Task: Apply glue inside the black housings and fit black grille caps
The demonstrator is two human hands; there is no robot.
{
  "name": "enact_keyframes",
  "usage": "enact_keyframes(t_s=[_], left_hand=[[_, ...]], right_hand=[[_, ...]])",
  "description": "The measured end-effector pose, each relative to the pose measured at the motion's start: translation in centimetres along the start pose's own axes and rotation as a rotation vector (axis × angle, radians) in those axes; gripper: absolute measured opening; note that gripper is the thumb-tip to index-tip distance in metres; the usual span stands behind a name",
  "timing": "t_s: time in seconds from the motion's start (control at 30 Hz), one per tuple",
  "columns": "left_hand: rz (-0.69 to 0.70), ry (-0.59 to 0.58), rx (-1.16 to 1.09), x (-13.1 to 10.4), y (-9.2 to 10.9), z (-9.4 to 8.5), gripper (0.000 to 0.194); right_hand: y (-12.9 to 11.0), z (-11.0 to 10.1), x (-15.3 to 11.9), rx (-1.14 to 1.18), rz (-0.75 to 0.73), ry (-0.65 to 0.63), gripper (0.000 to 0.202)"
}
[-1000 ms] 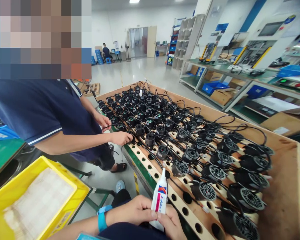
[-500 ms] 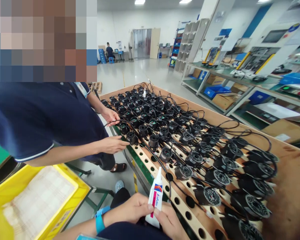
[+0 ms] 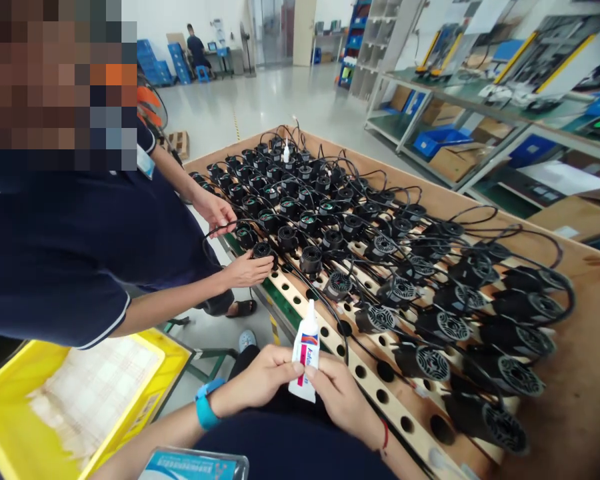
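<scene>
Head view: the person's left hand [image 3: 273, 370] and right hand [image 3: 340, 387] are pinching a white tube [image 3: 306, 357] — each grip is holding its lower part, nozzle pointing up. It is showing beside a wooden tray [image 3: 587, 353], where a co-worker's hand [image 3: 250, 270] is touching a black round unit [image 3: 263, 250].

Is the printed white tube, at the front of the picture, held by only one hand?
No, the left hand and the right hand both pinch the printed white tube.
</scene>
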State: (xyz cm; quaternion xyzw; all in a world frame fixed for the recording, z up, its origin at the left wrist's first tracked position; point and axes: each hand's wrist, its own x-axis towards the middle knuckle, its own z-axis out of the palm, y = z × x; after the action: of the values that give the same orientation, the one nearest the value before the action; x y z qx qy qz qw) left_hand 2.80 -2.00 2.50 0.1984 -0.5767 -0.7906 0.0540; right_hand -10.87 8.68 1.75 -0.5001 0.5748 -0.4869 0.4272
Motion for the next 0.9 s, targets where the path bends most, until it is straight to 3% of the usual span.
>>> enact_keyframes(t_s=[0.23,0.37,0.53,0.63,0.9], left_hand=[[-0.056,0.004,0.011,1.0,0.2,-0.4,0.051],[-0.04,0.002,-0.025,1.6,0.1,-0.2,0.049],[-0.099,-0.038,0.028,1.8,-0.4,0.5,0.054],[-0.105,-0.021,0.072,1.8,-0.7,0.8,0.054],[-0.089,0.009,-0.078,1.8,-0.8,1.7,0.05]], right_hand=[[0.0,-0.5,0.8,0.164,0.087,0.025,0.039],[0.3,-0.6,0.4,0.136,0.089,0.037,0.037],[1.2,-0.5,-0.4,0.261,0.13,0.089,0.034],[1.4,-0.8,-0.7,0.259,0.143,0.068,0.035],[1.4,-0.7,-1.2,0.211,0.113,0.093,0.038]])
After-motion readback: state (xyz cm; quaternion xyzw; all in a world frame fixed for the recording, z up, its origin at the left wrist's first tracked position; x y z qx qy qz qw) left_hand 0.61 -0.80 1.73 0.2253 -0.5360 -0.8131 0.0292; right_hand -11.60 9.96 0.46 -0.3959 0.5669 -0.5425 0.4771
